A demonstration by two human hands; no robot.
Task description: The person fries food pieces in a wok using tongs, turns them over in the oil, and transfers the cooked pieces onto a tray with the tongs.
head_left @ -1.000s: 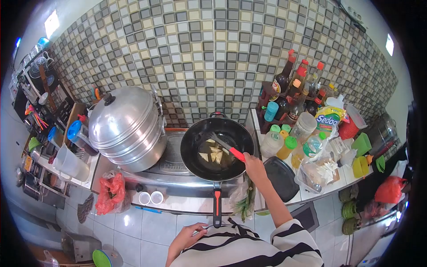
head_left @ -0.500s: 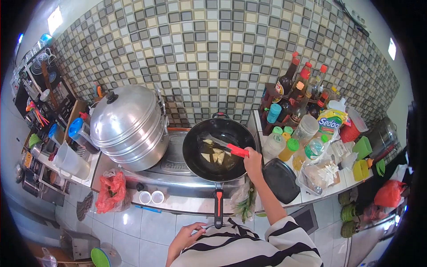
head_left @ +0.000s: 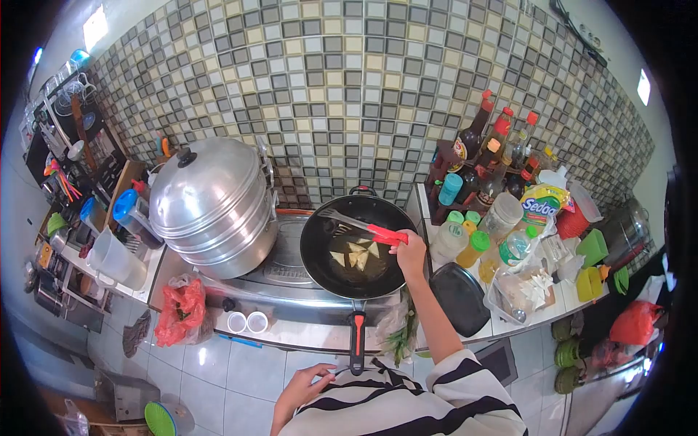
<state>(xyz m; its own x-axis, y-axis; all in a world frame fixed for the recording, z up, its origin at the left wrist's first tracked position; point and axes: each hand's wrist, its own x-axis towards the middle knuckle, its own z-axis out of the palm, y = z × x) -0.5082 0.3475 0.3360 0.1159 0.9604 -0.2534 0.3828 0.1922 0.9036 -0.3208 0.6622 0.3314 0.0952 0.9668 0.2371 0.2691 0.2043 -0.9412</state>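
Note:
My right hand [head_left: 408,253] is closed around the red handle of metal tongs [head_left: 389,235], reaching over the wok's right rim. Their metal end lies above the upper part of the black wok [head_left: 320,254]. In the wok, several pale triangular food pieces [head_left: 358,258] sit in shallow oil, below the tongs and apart from them. The wok stands on the stove, its black and red handle [head_left: 357,341] pointing towards me. My left hand [head_left: 305,389] is beside my body, left of that handle, holding nothing, with its fingers loosely bent and apart.
A large aluminium steamer [head_left: 211,211] stands left of the wok. Two small white cups [head_left: 247,322] and a red plastic bag [head_left: 179,309] are at the counter's front. On the right are a black tray [head_left: 459,299], sauce bottles [head_left: 480,120], jars and a clear box [head_left: 509,294].
The tongs have moved up and left, away from the food pieces, and my right hand has risen slightly. The pieces are more spread out. My left hand stays in place.

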